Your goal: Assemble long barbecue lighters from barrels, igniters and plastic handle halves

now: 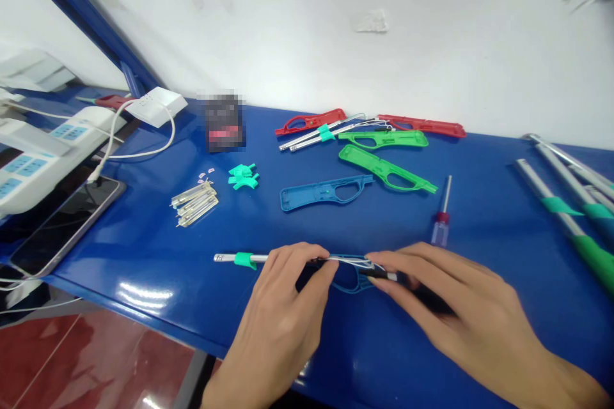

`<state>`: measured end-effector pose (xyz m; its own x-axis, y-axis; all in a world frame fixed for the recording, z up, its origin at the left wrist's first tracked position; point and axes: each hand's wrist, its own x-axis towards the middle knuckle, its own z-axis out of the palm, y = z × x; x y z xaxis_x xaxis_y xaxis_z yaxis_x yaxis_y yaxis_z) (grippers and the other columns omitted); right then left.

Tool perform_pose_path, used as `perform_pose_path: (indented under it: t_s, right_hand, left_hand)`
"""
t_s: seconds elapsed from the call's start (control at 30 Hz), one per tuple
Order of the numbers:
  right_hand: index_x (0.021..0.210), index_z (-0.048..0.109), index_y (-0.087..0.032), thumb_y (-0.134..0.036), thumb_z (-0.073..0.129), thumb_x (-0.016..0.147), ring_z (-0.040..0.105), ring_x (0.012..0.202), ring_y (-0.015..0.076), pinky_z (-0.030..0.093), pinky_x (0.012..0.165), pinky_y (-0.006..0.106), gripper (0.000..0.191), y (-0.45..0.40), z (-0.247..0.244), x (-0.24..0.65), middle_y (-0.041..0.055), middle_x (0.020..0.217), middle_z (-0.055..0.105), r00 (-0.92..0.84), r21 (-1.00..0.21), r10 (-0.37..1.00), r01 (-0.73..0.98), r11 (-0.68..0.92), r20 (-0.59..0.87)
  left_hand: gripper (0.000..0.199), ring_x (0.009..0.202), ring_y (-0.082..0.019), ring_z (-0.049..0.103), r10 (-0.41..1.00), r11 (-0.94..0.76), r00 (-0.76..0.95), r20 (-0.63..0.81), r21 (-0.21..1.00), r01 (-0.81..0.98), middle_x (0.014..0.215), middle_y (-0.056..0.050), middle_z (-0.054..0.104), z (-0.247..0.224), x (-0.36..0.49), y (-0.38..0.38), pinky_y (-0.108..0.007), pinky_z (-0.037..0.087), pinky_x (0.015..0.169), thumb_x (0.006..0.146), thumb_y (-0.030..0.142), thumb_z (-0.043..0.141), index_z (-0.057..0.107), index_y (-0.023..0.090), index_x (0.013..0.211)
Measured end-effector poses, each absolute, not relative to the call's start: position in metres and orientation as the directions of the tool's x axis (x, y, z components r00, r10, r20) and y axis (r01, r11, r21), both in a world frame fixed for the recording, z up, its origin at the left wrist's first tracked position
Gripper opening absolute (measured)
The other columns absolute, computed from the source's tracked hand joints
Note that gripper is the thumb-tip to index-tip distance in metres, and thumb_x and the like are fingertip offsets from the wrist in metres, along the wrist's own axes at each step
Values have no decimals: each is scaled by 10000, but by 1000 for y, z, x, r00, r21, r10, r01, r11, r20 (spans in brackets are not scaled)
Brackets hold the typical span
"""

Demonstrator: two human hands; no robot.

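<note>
My left hand pinches a thin metal rod with a teal clip, which sticks out to the left over the blue table. My right hand holds a black-handled tool against thin white wires at a blue plastic handle shell lying under both hands. Another blue shell lies a little farther back, empty.
Two green shells, red shells and metal rods lie at the back. A small red-collared screwdriver rests right of centre. Metal strips and teal clips sit left. A phone and several tubes flank the table.
</note>
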<state>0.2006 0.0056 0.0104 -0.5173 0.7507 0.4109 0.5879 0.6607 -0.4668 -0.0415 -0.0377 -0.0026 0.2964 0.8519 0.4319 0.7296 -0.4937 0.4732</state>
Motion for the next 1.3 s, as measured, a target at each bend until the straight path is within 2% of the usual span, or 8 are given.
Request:
perform_pose_path:
  t_s: [0.23,0.43,0.57,0.73,0.8,0.93,1.17,1.3]
  right_hand:
    - [1222,664,-267,-233,582,1126,716,911,103,532,903,239,131,5,10,199,-34,1076,738,-523,-467,742,576,671,420]
    - [1112,729,-268,-391,647,1064,744,832,209,622,728,302,155,7,9,197,32,968,755,-504,-480,771,604,637,390]
    - [1057,738,-263,-454,660,1040,741,813,221,628,692,299,206,6,9,196,48,932,749,-501,-499,782,602,623,371]
    - [1030,706,-256,-360,637,1053,733,828,203,617,707,277,127,4,10,193,39,950,740,-508,-543,788,577,611,347]
    - [1042,670,-254,-276,592,1076,724,859,169,601,757,246,87,5,11,191,20,977,728,-514,-569,787,554,607,340]
    - [1068,608,-253,-154,541,1094,686,888,88,535,823,174,122,5,13,189,-25,1017,676,-527,-620,791,518,590,312]
    - [1241,644,-275,-170,559,1110,680,953,75,518,880,173,188,3,12,191,-19,1126,642,-543,-610,784,522,597,303]
    - [1254,647,-278,-174,550,1112,698,909,96,547,804,210,200,2,9,192,3,1136,615,-544,-565,785,562,604,297]
  left_hand:
    - [325,1130,-245,632,848,-501,294,441,488,715,1228,-117,645,-1,-41,-36,-449,566,954,993,-53,566,674,126,1241]
    - [353,1140,-237,617,851,-503,301,431,502,703,1241,-112,639,-3,-42,-37,-432,546,971,991,-67,560,678,131,1259]
    - [363,1151,-234,614,852,-502,295,433,513,697,1245,-103,640,-4,-43,-38,-440,527,987,983,-76,566,681,140,1252]
    - [377,1145,-231,611,852,-502,291,434,524,688,1237,-101,639,-5,-42,-37,-439,523,984,977,-84,564,678,137,1260]
    - [369,1143,-226,612,854,-500,291,430,528,687,1235,-100,639,-4,-42,-37,-431,526,983,976,-84,563,682,137,1247]
    - [367,1154,-228,609,855,-501,295,427,530,684,1239,-104,639,-5,-43,-38,-430,532,992,977,-80,557,682,136,1245]
    - [362,1169,-220,599,859,-495,294,419,532,687,1244,-106,631,-5,-44,-38,-419,523,1008,987,-77,553,685,129,1255]
    - [381,1172,-225,600,855,-502,302,421,527,686,1251,-109,630,-5,-44,-38,-426,521,1007,978,-87,554,684,128,1264]
